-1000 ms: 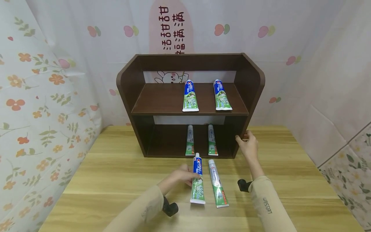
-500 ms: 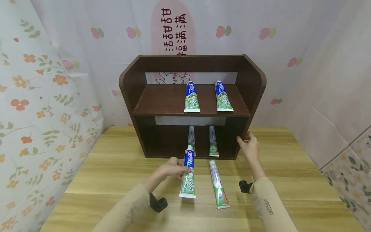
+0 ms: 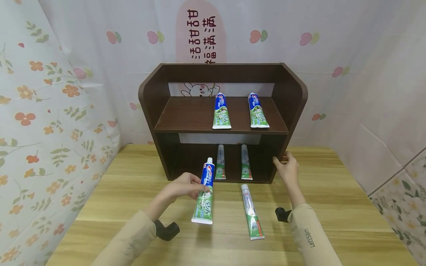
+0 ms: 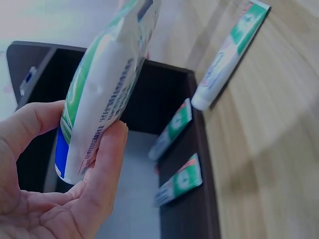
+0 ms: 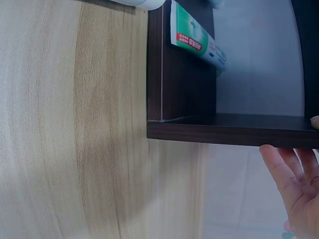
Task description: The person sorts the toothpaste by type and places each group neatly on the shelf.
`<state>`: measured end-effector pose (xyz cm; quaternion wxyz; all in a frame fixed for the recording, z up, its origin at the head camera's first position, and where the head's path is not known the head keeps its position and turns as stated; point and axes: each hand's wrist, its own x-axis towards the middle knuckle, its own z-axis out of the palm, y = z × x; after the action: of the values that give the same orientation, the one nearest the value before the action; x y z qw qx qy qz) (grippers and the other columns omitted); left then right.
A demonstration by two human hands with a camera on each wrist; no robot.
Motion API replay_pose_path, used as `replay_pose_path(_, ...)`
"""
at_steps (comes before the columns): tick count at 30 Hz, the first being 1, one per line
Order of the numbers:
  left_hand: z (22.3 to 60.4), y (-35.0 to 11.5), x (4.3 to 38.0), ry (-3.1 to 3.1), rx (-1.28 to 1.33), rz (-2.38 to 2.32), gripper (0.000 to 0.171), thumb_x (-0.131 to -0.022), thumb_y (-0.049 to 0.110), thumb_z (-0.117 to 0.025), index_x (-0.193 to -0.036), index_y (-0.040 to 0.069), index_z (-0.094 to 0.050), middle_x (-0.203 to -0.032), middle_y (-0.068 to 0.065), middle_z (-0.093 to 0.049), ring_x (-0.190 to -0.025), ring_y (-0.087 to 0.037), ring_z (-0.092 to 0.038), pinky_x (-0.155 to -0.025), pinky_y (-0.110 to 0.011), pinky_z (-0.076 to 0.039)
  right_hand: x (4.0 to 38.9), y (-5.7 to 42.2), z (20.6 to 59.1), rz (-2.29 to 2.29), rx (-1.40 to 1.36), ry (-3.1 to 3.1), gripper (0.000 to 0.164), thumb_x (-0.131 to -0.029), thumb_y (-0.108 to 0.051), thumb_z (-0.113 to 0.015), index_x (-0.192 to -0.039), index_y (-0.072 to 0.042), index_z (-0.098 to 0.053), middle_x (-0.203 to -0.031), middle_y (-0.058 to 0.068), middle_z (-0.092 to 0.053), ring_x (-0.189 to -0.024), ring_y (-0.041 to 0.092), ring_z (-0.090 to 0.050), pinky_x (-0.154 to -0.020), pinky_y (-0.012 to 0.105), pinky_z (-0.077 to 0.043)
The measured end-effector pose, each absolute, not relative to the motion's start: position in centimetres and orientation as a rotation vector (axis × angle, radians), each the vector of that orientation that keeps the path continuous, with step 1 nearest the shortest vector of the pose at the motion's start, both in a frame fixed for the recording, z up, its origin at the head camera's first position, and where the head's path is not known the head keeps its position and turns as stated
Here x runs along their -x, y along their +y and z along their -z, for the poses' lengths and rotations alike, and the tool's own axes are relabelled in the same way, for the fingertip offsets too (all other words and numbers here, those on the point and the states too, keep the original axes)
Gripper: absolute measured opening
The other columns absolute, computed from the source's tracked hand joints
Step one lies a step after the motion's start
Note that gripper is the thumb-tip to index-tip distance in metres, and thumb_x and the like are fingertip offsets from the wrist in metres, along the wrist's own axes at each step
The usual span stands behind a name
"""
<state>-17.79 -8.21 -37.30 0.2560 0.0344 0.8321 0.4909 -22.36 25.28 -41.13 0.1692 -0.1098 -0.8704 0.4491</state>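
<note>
My left hand (image 3: 184, 186) pinches a blue and green toothpaste tube (image 3: 203, 204) between thumb and fingers, above the table in front of the shelf's lower left. In the left wrist view the tube's white printed back (image 4: 102, 94) shows. My right hand (image 3: 287, 168) grips the right side panel of a dark brown two-tier shelf (image 3: 219, 131); in the right wrist view its fingers (image 5: 281, 169) press the panel's outer face, with the thumb tip on the inner side. A silver and green toothpaste tube (image 3: 252, 212) lies on the table before the shelf.
Two blue and green tubes, left (image 3: 221, 112) and right (image 3: 257, 111), lie on the upper tier. Two silver and green tubes, left (image 3: 220, 162) and right (image 3: 246, 162), lie on the lower tier. A patterned curtain (image 3: 133, 51) hangs behind the wooden table (image 3: 110, 221).
My left hand has lifted the blue and green toothpaste tube off the table beside the silver one and moved it left, tilting it. The right hand stays on the side panel.
</note>
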Motion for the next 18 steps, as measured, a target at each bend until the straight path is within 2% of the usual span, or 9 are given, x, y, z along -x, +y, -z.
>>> replay_pose_path(18, 30.6, -12.6, 17.3, 2.34, -0.267, -1.373, 0.042, -0.084, 0.022, -0.065, -0.109, -0.009, -0.053, -0.091, -0.014, -0.067, -0.073, -0.014, -0.063, -0.071, -0.033, -0.057, 22.3, 25.5, 41.2, -1.289, 0.3, -2.487, 0.027, -0.089, -0.018, -0.054, -0.108, 0.001, -0.052, -0.109, 0.025, -0.057, -0.096, 0.042, -0.061, -0.071, 0.04, -0.055)
